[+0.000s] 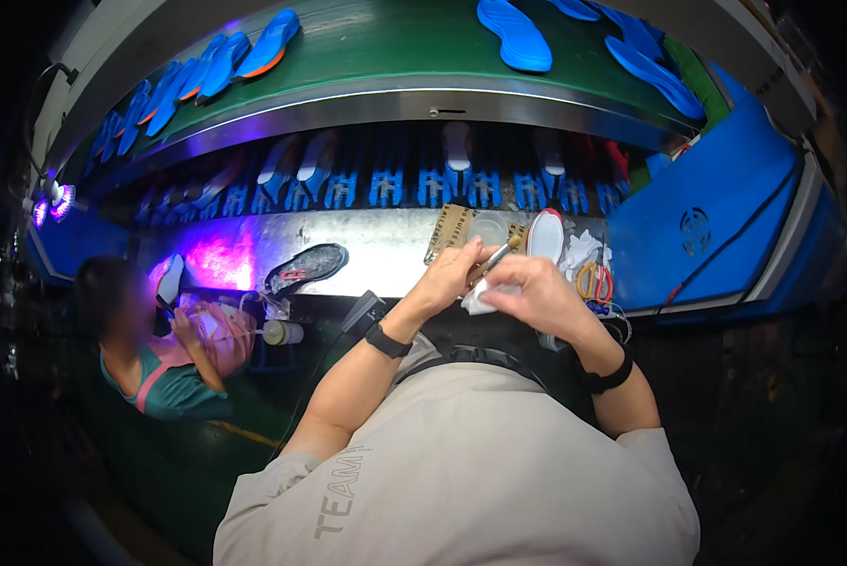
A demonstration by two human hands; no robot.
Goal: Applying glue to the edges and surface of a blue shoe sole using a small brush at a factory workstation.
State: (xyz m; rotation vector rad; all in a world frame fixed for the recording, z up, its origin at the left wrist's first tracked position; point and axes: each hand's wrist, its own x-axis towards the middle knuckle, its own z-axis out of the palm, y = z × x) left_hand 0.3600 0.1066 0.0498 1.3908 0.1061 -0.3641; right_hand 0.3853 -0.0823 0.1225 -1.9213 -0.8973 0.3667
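Over the metal bench my left hand (pixel 450 274) is closed on a thin brush (pixel 501 257) with a metal-coloured shaft and a brownish tip, slanting up to the right. My right hand (pixel 537 288) pinches a crumpled white tissue (pixel 481 299) against the lower part of the brush; its fingers partly hide the contact. Just beyond the hands stand a clear round cup (pixel 489 226) and a brown printed card (pixel 450 231). A white shoe with a red edge (pixel 545 234) lies close by my right hand. Farther left on the bench rests a dark grey shoe (pixel 307 268).
White crumpled tissues (pixel 586 251) and orange-handled scissors (pixel 594 281) lie right of the white shoe. Blue racks (pixel 386 187) line the bench's back, below a green conveyor (pixel 376 57) bearing blue soles (pixel 515 35). At left, a co-worker (pixel 174 363) holds a shoe near purple lamps (pixel 60 200).
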